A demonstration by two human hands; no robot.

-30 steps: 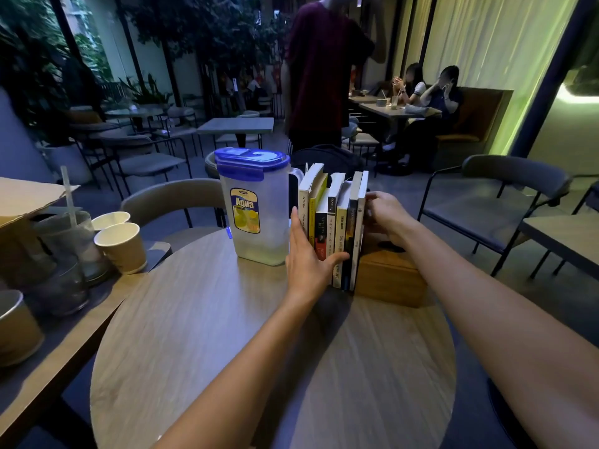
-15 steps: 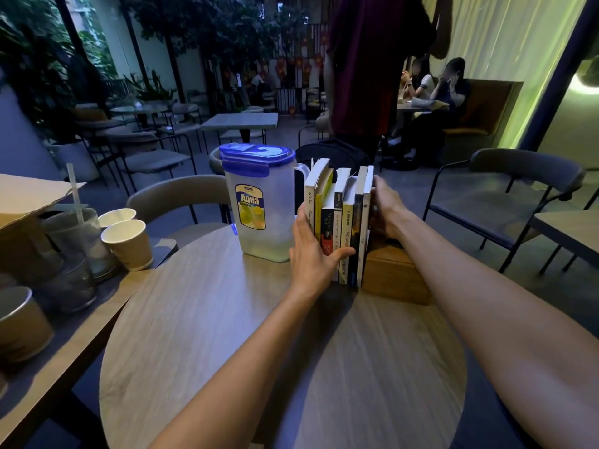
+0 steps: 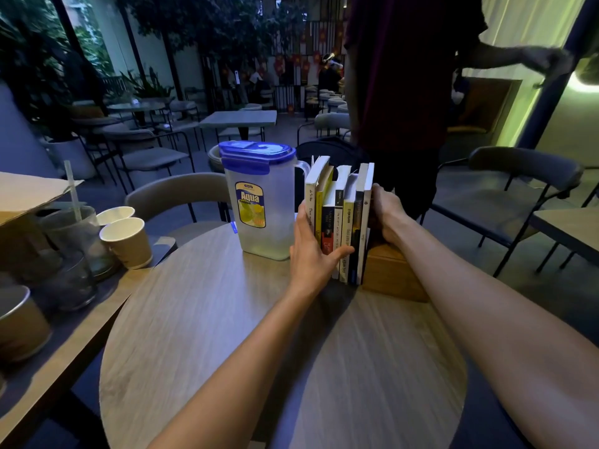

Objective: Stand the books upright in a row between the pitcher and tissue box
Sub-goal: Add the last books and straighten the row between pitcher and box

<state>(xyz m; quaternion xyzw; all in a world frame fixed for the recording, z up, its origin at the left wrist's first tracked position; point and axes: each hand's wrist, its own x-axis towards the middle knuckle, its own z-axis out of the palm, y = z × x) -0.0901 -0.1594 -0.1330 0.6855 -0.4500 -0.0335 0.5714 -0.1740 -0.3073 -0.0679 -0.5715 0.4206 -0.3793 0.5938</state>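
Several books stand upright in a row on the round wooden table, spines toward me. A clear pitcher with a blue lid stands just left of them. A wooden tissue box sits to their right. My left hand presses flat on the row's left side, thumb across the lower spines. My right hand rests against the rightmost book, above the box. The two hands squeeze the row between them.
Paper cups, glasses and a cardboard sheet crowd the side table at left. A person in a dark red shirt stands right behind the table. Chairs surround it on the far side and right.
The hands and books have stayed nearly the same. The standing person has come closer, behind the books, with one arm stretched out to the right. My view has moved slightly nearer.
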